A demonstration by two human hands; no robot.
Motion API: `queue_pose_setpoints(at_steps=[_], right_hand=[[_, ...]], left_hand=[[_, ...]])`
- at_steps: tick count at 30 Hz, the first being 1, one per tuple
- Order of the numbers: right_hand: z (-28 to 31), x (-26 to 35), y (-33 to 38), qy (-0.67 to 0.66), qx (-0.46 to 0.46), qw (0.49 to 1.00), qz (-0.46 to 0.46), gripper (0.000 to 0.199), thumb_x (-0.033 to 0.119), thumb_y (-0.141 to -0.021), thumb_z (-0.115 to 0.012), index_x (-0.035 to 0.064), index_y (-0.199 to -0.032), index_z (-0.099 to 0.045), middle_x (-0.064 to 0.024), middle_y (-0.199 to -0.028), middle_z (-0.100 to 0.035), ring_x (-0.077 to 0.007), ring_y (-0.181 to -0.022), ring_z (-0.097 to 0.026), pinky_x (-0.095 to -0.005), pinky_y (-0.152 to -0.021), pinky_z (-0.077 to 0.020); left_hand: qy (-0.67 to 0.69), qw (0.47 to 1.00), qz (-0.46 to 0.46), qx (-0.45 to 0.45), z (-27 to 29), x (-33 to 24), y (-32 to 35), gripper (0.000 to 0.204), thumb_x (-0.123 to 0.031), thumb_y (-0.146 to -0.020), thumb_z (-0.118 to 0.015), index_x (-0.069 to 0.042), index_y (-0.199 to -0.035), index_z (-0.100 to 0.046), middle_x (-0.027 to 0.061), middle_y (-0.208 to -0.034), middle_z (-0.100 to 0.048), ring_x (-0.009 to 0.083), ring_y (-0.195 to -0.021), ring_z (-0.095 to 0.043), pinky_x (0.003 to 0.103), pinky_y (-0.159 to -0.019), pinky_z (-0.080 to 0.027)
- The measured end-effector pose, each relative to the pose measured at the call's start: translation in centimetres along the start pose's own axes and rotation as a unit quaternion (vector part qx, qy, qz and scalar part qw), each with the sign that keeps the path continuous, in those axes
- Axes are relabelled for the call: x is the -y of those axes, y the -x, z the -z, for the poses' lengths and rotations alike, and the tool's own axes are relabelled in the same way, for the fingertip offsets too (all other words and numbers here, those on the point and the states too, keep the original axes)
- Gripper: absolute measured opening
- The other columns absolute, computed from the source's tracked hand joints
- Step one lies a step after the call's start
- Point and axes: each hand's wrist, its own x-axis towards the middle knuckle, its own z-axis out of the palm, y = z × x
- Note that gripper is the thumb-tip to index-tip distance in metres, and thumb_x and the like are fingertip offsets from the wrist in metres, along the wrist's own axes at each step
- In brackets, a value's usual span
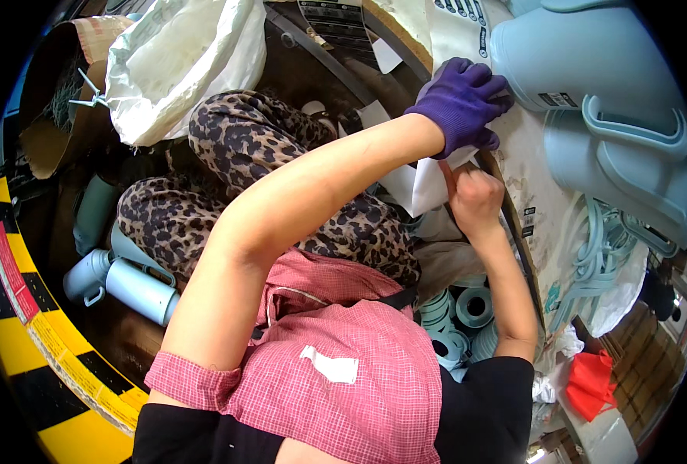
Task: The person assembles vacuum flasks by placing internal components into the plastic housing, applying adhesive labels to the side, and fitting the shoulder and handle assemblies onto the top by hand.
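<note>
Right hand, right of centre: fingertips hidden. Sack, upper left: cut off. Label, upper right: print too small.

Our left hand, in a purple knitted glove, rests over the edge of the worktable; our curled, bare right hand touches a white sheet just below it. At our right lie large pale-blue pitchers and tangled blue plastic strips. An open white sack stands beyond our leopard-print trousers.

Scuffed off-white surface on right, dark edge. Yellow-black checked band curving lower left. Brown slats far right.
</note>
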Motion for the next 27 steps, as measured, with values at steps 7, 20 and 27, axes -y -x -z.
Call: queue_pose_setpoints(at_steps=[7,20,27], right_hand=[[2.3,0.3,-1.4,0.083,0.007,0.996,0.044,0.027,0.013,-0.084,-0.074,0.0106,-0.064,-0.056,-0.0057,-0.061,-0.055,-0.025,-0.055,-0.058,-0.0386,-0.049,-0.0457],[-8.1,3.4,-0.1,-0.386,0.274,0.862,-0.178,0.037,0.03,-0.102,-0.059,0.002,-0.08,-0.069,-0.0183,-0.071,-0.066,-0.033,-0.067,-0.067,-0.043,-0.062,-0.0494],[-30.9,-0.3,5.7,-0.255,0.151,0.909,-0.293,0.027,0.029,-0.098,-0.066,0.0029,-0.099,-0.069,-0.0259,-0.122,-0.057,-0.0438,-0.118,-0.056,-0.0515,-0.095,-0.0463]], left_hand=[[-0.046,0.999,0.029,-0.002,-0.3,-0.2,-0.3,0.061,-0.053,-0.083,-0.066,-0.026,-0.138,-0.062,0.0007,-0.141,-0.054,0.0231,-0.131,-0.046,0.049,-0.11,-0.03],[-0.03,0.998,0.027,0.042,-0.3,0.6,-1.5,0.062,-0.056,-0.088,-0.059,-0.027,-0.143,-0.058,0.0013,-0.143,-0.053,0.0263,-0.135,-0.045,0.051,-0.114,-0.026],[0.272,0.938,0.071,-0.204,7.5,12.6,5.1,0.028,-0.039,-0.086,-0.074,-0.019,-0.105,-0.075,0.0061,-0.095,-0.073,0.0286,-0.084,-0.071,0.042,-0.076,-0.056]])
